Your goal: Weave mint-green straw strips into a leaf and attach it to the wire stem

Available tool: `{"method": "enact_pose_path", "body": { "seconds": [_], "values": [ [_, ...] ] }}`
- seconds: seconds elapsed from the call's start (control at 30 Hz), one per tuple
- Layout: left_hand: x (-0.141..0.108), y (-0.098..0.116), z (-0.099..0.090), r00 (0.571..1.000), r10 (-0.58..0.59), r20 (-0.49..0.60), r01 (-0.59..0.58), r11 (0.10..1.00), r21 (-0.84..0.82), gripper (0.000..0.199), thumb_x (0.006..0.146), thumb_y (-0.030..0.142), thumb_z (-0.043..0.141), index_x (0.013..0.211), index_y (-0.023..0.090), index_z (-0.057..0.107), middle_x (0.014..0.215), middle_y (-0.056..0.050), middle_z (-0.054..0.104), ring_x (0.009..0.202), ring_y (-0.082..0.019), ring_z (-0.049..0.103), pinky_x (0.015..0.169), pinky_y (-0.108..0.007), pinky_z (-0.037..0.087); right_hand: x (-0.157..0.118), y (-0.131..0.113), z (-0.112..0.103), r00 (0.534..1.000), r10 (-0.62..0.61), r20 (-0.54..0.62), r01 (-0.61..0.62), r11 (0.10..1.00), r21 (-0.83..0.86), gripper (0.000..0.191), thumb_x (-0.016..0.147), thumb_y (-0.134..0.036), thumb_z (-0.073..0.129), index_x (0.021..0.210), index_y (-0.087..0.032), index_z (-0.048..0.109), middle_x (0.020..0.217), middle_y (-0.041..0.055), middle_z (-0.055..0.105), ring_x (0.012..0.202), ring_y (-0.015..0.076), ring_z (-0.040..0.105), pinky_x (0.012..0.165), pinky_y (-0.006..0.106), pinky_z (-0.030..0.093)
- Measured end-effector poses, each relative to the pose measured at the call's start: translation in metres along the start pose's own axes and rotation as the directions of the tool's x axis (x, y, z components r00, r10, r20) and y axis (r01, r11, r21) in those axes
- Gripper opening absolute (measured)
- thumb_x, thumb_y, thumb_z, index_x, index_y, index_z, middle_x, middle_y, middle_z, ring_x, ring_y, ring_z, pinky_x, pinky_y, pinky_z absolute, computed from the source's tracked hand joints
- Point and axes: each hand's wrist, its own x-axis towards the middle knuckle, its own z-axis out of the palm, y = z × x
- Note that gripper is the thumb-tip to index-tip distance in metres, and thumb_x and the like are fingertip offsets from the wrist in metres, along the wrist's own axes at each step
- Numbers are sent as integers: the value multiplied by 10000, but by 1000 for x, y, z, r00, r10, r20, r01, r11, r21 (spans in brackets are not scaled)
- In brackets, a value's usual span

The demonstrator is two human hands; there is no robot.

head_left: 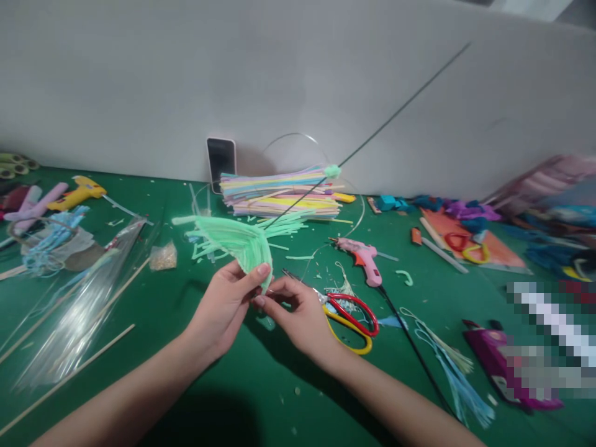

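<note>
A light green fan-shaped piece of pipe cleaners (pixel 233 242) rises from my left hand (pixel 226 304), its lower end pinched between thumb and fingers. My right hand (pixel 298 313) is closed at the fan's lower tip; what its fingertips grip is too small to make out. A thin dark stem (pixel 400 112) with a green fuzzy knot (pixel 332 172) runs from behind the fan up to the right; its lower end is hidden. Red-and-yellow handled scissors (pixel 351 323) lie beside my right hand. Loose green pipe cleaner pieces (pixel 293 223) are scattered behind the fan.
A bundle of pastel pipe cleaners (pixel 279 195) lies before a leaning phone (pixel 221 161). A pink glue gun (pixel 363 257) is at right, its cord trailing forward; a yellow glue gun (pixel 79 192) is at left. Plastic sleeves (pixel 88 310), tassels (pixel 451 366) and a purple object (pixel 493 360) flank my arms.
</note>
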Motion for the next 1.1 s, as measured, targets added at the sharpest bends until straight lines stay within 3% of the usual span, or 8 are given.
{"method": "enact_pose_path", "body": {
  "seconds": [0.13, 0.27, 0.43, 0.57, 0.7, 0.87, 0.97, 1.1],
  "values": [
    [0, 0, 3, 1000, 17, -25, -16, 999, 28, 161, 729, 228, 811, 754, 150, 673, 688, 26, 641, 627, -77, 558, 612, -186, 488, -2, -3, -1, 999, -42, 15, 43, 998, -49, 144, 782, -315, 725, 822, -198, 651, 788, 10, 703, 748, 157, 661, 727, 292, 526],
    [-3, 0, 6, 999, 18, -48, -15, 997, 77, 194, 720, 255, 815, 740, 160, 646, 654, 42, 593, 539, -63, 504, 464, -161, 417, -2, -5, -3, 999, 12, 48, -14, 999, 48, 202, 867, -398, 639, 864, -196, 648, 791, 31, 727, 728, 157, 680, 692, 284, 529],
    [0, 12, 0, 998, -10, 63, -2, 982, 189, 204, 739, 318, 794, 767, 175, 652, 687, 22, 607, 577, -107, 554, 476, -207, 464, 0, -7, -7, 999, 20, 25, -22, 997, 70, 213, 848, -409, 670, 827, -197, 661, 689, 13, 706, 634, 141, 662, 664, 285, 529],
    [12, 27, -10, 1000, 13, 29, -21, 944, 329, 328, 700, 296, 824, 535, 157, 577, 498, 47, 501, 495, -84, 522, 510, -189, 470, 4, -12, -13, 997, 36, 61, -38, 999, 29, 212, 808, -400, 708, 781, -195, 663, 627, -9, 658, 569, 124, 621, 586, 262, 509],
    [15, 32, -11, 998, 6, 63, -25, 951, 307, 195, 691, 294, 826, 774, 176, 695, 649, 16, 643, 527, -114, 582, 440, -194, 457, 6, -16, -16, 992, 45, 114, -41, 998, -45, 194, 778, -373, 734, 745, -188, 687, 609, -11, 650, 532, 108, 584, 536, 241, 484],
    [14, 35, -12, 992, -23, 126, -25, 931, 365, 246, 704, 334, 815, 846, 150, 736, 600, -16, 667, 473, -126, 570, 441, -227, 483, 5, -18, -19, 989, 50, 138, -43, 997, -58, 172, 754, -355, 759, 731, -187, 727, 596, -11, 659, 518, 100, 568, 519, 231, 472],
    [15, 38, -15, 984, -53, 168, -15, 927, 376, 255, 722, 365, 799, 765, 120, 743, 567, -45, 660, 443, -121, 548, 432, -235, 477, 6, -20, -23, 970, 78, 230, -65, 996, -66, 174, 721, -355, 792, 794, -199, 770, 612, -5, 687, 527, 112, 583, 533, 244, 477],
    [14, 35, -13, 998, 43, 51, -57, 953, 297, 253, 684, 354, 830, 790, 140, 747, 626, -25, 663, 474, -116, 560, 434, -221, 488, 7, -21, -26, 966, 42, 257, -25, 997, -68, 221, 821, -391, 697, 935, -221, 781, 711, 20, 746, 565, 130, 611, 594, 273, 506]
  ]
}}
